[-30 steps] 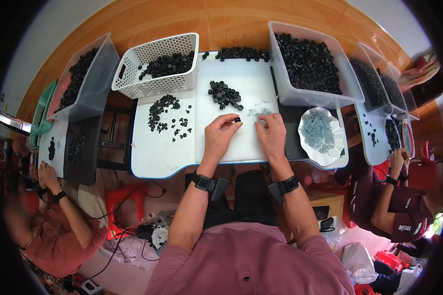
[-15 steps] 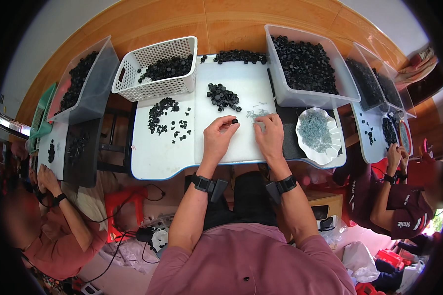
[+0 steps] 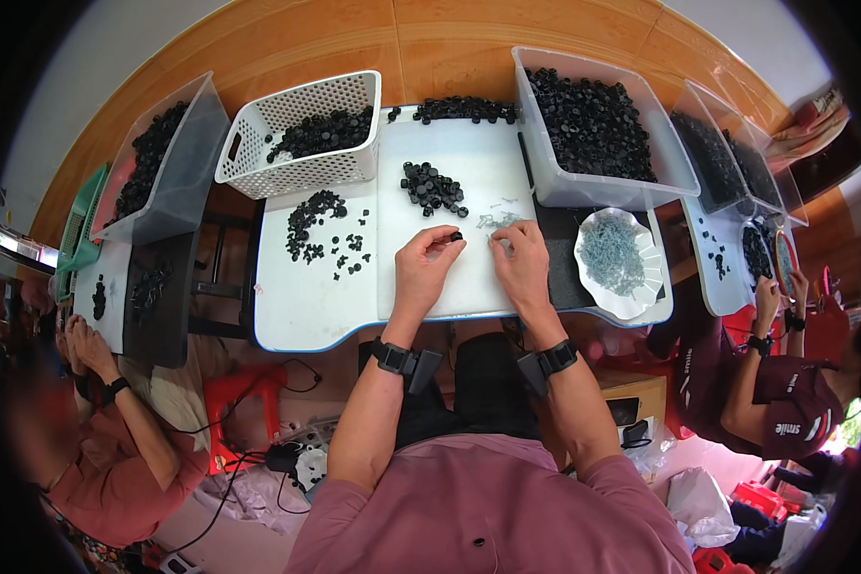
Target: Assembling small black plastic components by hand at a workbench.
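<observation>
My left hand [image 3: 425,270] pinches a small black round plastic cap [image 3: 456,236] between thumb and fingertips, just above the white table [image 3: 335,297]. Across from it, my right hand [image 3: 521,266] is closed at the fingertips; whatever they grip is too small to make out. Beside those fingertips lies a loose scatter of thin pale grey pins or screws [image 3: 497,220]. Beyond both hands sits a heap of black caps [image 3: 433,189]. Small black pieces [image 3: 311,225] are spread over the table's left part.
A white scalloped dish [image 3: 652,277] holds many of the thin metal pieces. Behind stand a white perforated basket [image 3: 301,174] and a clear bin [image 3: 622,191], both with black parts. Co-workers' hands [image 3: 88,346] show at the left, and a co-worker's sleeve [image 3: 784,392] at the right.
My left hand keeps its pinch on the black cap, and my right hand has barely shifted. At the right, the co-worker's hands have moved apart.
</observation>
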`<action>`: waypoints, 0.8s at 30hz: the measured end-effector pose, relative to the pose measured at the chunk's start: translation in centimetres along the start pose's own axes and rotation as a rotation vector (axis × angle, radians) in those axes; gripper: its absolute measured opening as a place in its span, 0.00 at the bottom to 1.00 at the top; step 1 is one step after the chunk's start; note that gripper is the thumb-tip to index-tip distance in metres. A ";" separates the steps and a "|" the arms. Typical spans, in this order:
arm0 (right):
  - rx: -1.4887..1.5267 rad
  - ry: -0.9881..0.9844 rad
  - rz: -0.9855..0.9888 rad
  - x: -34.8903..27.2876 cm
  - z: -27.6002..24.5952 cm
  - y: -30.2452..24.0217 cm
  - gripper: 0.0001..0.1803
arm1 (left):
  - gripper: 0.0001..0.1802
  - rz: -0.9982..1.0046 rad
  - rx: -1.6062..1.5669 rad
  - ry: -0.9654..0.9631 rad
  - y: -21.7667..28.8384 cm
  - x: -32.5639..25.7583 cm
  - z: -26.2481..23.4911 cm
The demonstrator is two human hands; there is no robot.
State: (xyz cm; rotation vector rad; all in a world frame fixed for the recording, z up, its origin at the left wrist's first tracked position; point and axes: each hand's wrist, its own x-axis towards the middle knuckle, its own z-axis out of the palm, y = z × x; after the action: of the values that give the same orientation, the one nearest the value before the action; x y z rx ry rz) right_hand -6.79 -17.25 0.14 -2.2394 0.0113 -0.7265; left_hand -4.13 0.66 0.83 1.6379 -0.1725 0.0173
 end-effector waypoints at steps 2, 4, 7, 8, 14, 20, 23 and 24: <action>-0.016 -0.003 -0.023 0.0 0.0 0.0 0.08 | 0.15 0.001 0.005 -0.001 0.0 0.0 0.0; 0.070 -0.018 0.065 0.0 -0.2 -0.5 0.07 | 0.15 0.003 0.016 0.002 -0.1 0.1 -0.1; 0.113 -0.016 0.120 -0.1 -0.6 -1.0 0.06 | 0.14 -0.002 0.014 0.006 -0.3 0.0 -0.3; 0.112 -0.016 0.121 -0.2 -0.6 -1.0 0.06 | 0.14 -0.002 0.013 0.005 -0.3 -0.1 -0.3; 0.122 0.033 0.105 -0.2 -0.5 -0.6 0.06 | 0.14 -0.006 0.015 0.001 -0.1 -0.2 -0.2; 0.151 0.126 0.078 -0.2 -0.7 -0.2 0.09 | 0.15 -0.015 0.019 -0.004 0.1 -0.1 -0.1; 0.139 0.078 0.096 -0.2 -0.7 -0.2 0.10 | 0.15 -0.016 0.010 0.001 -0.1 0.0 -0.1; 0.105 0.025 0.107 -0.1 -0.7 -0.4 0.09 | 0.15 -0.022 -0.010 0.004 -0.3 0.0 -0.1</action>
State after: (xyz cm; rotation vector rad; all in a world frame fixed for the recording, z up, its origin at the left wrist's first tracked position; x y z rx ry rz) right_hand -7.33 -17.43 0.74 -2.1127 0.1027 -0.6812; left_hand -4.09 0.83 0.53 1.6294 -0.1517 0.0030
